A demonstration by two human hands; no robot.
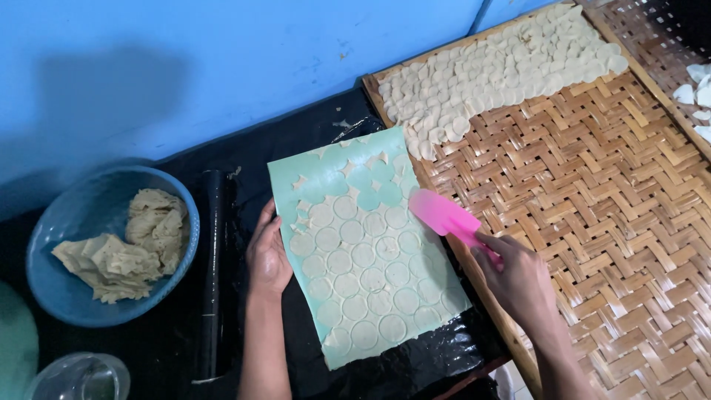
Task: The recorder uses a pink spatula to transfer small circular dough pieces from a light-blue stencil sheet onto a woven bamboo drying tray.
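A pale green mat [326, 178] lies on the black surface, covered with several thin round dough discs [363, 278] and small scraps near its far end. My left hand [266, 255] rests flat on the mat's left edge, holding nothing. My right hand [518, 278] grips the handle of a pink spatula [443, 213], whose blade hovers over the mat's right edge near the discs. To the right lies a woven bamboo tray [607, 200] with many cut dough discs [489, 74] spread along its far side.
A blue bowl [55, 222] with leftover dough [122, 248] sits at left. A black rolling pin [212, 274] lies beside the mat. A clear glass [78, 378] stands at the bottom left. A blue wall [222, 67] is behind.
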